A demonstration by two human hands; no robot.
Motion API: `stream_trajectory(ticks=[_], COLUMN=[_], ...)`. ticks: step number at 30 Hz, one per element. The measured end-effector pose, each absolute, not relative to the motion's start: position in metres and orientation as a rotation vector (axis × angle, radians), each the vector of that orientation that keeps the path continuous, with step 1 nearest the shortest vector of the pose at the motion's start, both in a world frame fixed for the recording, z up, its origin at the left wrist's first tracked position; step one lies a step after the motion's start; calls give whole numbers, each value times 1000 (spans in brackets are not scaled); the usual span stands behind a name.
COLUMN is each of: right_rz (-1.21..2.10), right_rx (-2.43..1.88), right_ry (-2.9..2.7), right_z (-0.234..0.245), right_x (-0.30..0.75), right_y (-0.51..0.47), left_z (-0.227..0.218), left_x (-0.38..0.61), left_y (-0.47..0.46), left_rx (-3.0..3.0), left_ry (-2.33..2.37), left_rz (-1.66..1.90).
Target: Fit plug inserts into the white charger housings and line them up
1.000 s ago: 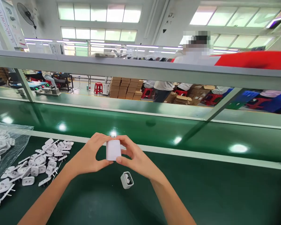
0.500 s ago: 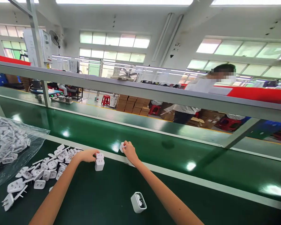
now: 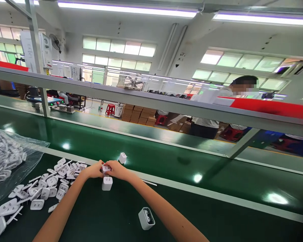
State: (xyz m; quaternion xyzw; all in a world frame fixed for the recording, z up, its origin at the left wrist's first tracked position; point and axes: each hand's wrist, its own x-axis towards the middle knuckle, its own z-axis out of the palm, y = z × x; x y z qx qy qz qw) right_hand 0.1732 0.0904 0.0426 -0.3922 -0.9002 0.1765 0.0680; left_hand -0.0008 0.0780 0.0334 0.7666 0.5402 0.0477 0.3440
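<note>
Both hands are meeting at the far edge of the dark green work mat [image 3: 121,215]. The left hand [image 3: 94,170] and the right hand [image 3: 118,170] are closing their fingers together around 1 small white plug piece [image 3: 106,168], and they are holding it just above a white charger body [image 3: 107,183] that is standing upright on the mat. I cannot tell if the piece is touching the body or is only close over it.

On the glossy green conveyor belt [image 3: 166,161] behind the hands, 1 white charger [image 3: 122,157] is lying alone; it looks complete, so I judge that at least 1 unit is finished. Nearer to the camera, 1 open charger shell [image 3: 146,218] is lying on its side with the inner parts showing, so this one is probably waiting.

At the left, a loose heap of white plug parts [image 3: 44,186] is lying on the mat, and a clear plastic bag [image 3: 7,161] is holding many more. From this amount I think that most of the work is not done yet.
</note>
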Motion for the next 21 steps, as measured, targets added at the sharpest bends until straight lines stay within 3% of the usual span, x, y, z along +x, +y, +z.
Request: stream_trajectory(ticks=[4,11,16,21], right_rz=[531,371,179,193], right_rx=[-1386,-2096,-2482,-2525], right_ry=[-2623,-2132,-1656,-1492], right_z=[48,76,73,67], right_x=[203,349,418,430], right_y=[97,112,110,104], left_z=[55,84,86,72], left_x=[-15,-20,0,15], left_y=[71,54,45,46], left_rx=[1995,1998,2055,2124], left_ry=[1513,1468,1404,1420], left_rz=[57,-118,-194,-233])
